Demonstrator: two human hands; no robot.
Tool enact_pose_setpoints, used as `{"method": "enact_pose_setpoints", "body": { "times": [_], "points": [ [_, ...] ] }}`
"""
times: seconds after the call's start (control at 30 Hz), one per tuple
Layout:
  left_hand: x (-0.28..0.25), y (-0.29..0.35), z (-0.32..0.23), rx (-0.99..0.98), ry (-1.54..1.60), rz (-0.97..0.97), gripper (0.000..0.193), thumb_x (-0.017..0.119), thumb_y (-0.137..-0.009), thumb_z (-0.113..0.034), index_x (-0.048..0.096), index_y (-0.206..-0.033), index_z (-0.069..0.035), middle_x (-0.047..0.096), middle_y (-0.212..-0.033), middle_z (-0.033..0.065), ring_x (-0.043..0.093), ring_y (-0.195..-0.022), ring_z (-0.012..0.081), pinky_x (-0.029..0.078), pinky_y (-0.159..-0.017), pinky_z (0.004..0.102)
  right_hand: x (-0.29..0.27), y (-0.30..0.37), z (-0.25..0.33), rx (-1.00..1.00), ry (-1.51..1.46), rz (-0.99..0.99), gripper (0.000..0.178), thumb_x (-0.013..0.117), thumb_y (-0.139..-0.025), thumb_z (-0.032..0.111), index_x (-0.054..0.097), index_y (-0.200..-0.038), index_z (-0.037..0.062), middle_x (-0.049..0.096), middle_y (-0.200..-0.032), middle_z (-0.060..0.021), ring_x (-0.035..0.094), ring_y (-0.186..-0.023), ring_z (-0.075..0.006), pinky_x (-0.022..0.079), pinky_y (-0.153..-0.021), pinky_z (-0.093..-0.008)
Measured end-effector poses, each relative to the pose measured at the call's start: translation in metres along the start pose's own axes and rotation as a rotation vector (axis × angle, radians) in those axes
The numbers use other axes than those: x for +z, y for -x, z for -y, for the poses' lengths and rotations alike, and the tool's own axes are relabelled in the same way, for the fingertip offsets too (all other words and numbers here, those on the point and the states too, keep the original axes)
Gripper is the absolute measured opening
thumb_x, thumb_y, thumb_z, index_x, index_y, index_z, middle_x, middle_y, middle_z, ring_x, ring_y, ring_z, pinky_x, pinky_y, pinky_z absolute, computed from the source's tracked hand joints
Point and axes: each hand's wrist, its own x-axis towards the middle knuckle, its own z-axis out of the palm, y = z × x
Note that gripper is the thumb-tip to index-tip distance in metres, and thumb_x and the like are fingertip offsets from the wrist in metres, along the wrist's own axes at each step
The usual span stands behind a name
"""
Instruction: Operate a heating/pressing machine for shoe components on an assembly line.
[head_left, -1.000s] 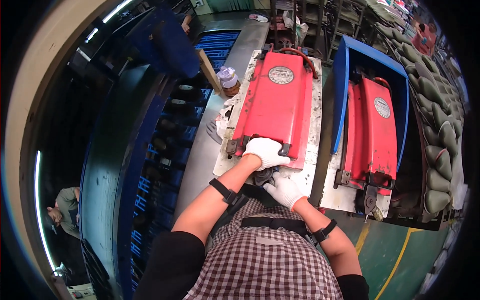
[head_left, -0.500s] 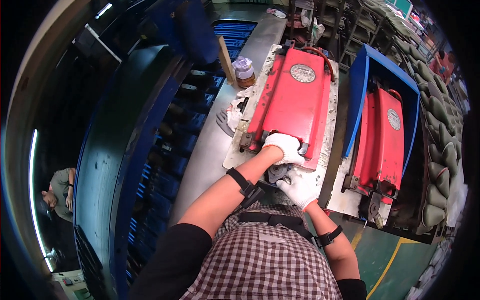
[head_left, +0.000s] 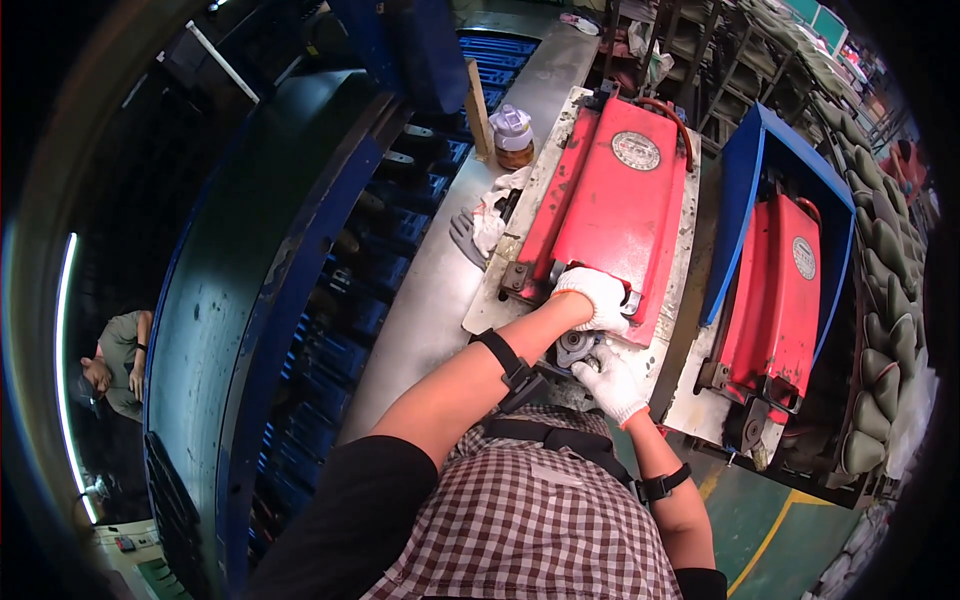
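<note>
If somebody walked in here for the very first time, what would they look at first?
Probably the big red machine, just right of the middle, with the white-gloved left hand at its near end and the right hand just below. Next, a second red machine to its right, partly surrounded by a blue hood. Then the many grey-green rounded shapes crowded along the right side.

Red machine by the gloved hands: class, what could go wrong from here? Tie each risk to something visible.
Pinching: the left hand is at the near end of the red machine, the right hand at the grey round part; fingers could be caught if either part moves.
Snagging: the right hand's white glove might catch on that round part.
Tipping: the bottle stands beside the machine's board, so a knock might topple it.
</note>
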Motion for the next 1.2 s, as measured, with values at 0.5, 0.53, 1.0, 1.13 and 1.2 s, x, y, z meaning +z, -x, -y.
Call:
{"method": "enact_pose_setpoints", "body": {
  "times": [0.5,0.53,1.0,1.13,1.2],
  "points": [
    [0.0053,-0.0045,0.0044,0.024,-0.008,-0.027,0.056,0.068,-0.076,-0.052,0.079,-0.103,-0.004,0.076,-0.102,0.0223,0.074,-0.095,0.0373,0.058,-0.087,0.0458,-0.0006,-0.0014,-0.0005,0.018,-0.023,0.027,0.044,0.073,-0.092,0.034,0.066,-0.113,-0.0038,0.069,-0.1,-0.0223,0.069,-0.095,-0.0331,0.052,-0.088,-0.0403],
    [0.0054,-0.0044,0.0043,0.025,-0.008,-0.029,0.056,0.068,-0.076,-0.053,0.079,-0.102,-0.004,0.076,-0.102,0.0223,0.074,-0.095,0.0373,0.058,-0.087,0.0457,-0.0008,-0.0016,-0.0002,0.033,-0.022,0.043,0.044,0.073,-0.092,0.034,0.066,-0.113,-0.0041,0.069,-0.1,-0.0223,0.069,-0.095,-0.0325,0.052,-0.088,-0.0401],
    [0.0068,-0.0072,0.0046,0.007,-0.021,-0.007,0.058,0.068,-0.076,-0.054,0.079,-0.102,-0.004,0.076,-0.101,0.0221,0.075,-0.095,0.0364,0.058,-0.087,0.0455,-0.0034,0.0,0.004,0.022,-0.004,0.025,0.047,0.073,-0.092,0.038,0.065,-0.116,-0.0023,0.07,-0.103,-0.0224,0.069,-0.098,-0.0342,0.052,-0.09,-0.0409],
    [0.0053,-0.0061,0.0036,-0.012,-0.032,0.013,0.058,0.067,-0.077,-0.055,0.079,-0.104,-0.005,0.076,-0.103,0.0217,0.075,-0.096,0.036,0.058,-0.087,0.0452,-0.0045,0.0004,0.0055,0.067,-0.03,0.059,0.047,0.073,-0.092,0.038,0.065,-0.116,-0.0021,0.07,-0.103,-0.0229,0.069,-0.098,-0.0342,0.052,-0.09,-0.0408],
    [0.005,-0.0058,0.0034,-0.004,-0.028,0.007,0.058,0.067,-0.077,-0.056,0.079,-0.104,-0.005,0.076,-0.103,0.0215,0.075,-0.096,0.036,0.058,-0.087,0.0451,-0.0046,0.0006,0.0064,0.049,-0.015,0.044,0.047,0.073,-0.092,0.038,0.065,-0.116,-0.0021,0.07,-0.103,-0.0228,0.069,-0.098,-0.034,0.052,-0.09,-0.0408]
  ]
}}
